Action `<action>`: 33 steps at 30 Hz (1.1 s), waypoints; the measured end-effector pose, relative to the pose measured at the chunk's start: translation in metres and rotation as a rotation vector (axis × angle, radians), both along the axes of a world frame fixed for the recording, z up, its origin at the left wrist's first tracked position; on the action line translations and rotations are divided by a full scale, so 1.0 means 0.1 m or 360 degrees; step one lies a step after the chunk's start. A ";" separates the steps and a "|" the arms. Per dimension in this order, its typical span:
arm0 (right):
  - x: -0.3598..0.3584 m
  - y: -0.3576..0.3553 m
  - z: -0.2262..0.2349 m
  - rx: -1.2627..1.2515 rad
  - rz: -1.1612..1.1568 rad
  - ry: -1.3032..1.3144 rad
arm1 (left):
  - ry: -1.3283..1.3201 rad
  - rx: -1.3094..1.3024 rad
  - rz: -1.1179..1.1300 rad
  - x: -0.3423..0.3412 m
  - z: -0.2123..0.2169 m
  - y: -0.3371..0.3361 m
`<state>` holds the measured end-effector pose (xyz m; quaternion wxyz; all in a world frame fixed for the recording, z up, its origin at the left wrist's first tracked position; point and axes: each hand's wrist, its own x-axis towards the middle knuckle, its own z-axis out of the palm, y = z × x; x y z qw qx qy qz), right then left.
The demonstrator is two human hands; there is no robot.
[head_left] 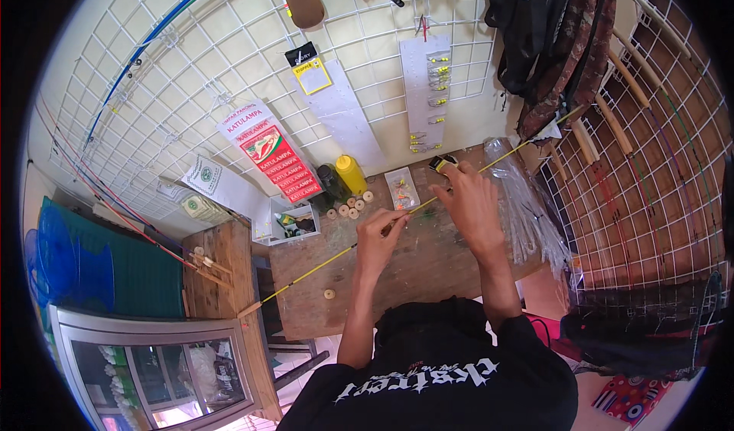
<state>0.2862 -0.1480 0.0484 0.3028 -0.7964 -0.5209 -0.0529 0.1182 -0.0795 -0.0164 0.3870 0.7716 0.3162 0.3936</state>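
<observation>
A thin yellow fishing rod (321, 264) with dark bands slants across the workbench, from a pale handle end at lower left up to the right. My left hand (378, 244) is closed, pinching the rod near its middle with thumb and fingertips. Farther right, my right hand (472, 205) is bent over the same rod, its fingers curled. By its fingertips is a small black thing with a yellow band (441, 163), perhaps a spool or roll; its kind does not show clearly. Just beyond my left fingertips lies a clear packet of small coloured pieces (401, 189).
Behind my hands stand a yellow squeeze bottle (350, 174), a dark jar (330, 180) and several cork rings (354, 207). A white box (292, 224) sits at the left. Clear plastic sleeves (516, 202) lie at the right. Wire racks (474, 45) hold tackle cards and rods.
</observation>
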 end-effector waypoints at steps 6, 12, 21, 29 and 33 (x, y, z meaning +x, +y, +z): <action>0.09 0.02 -0.16 0.0282 0.0175 0.0399 | -0.0010 0.0007 -0.0001 0.01 -0.07 0.01; 0.23 -0.08 -0.22 0.0650 0.0152 0.1439 | 0.0036 0.0010 -0.0004 0.02 -0.11 0.03; 0.58 -0.29 -0.15 0.1660 -0.0151 0.1891 | 0.0037 0.0049 -0.0051 0.01 -0.15 0.06; 1.06 -0.50 -0.58 0.1967 -0.0295 0.2336 | 0.0101 0.0054 -0.0049 0.02 -0.18 0.06; 1.03 -0.52 -0.64 0.1774 -0.0319 0.2246 | 0.0139 -0.0019 -0.0030 0.01 -0.17 0.06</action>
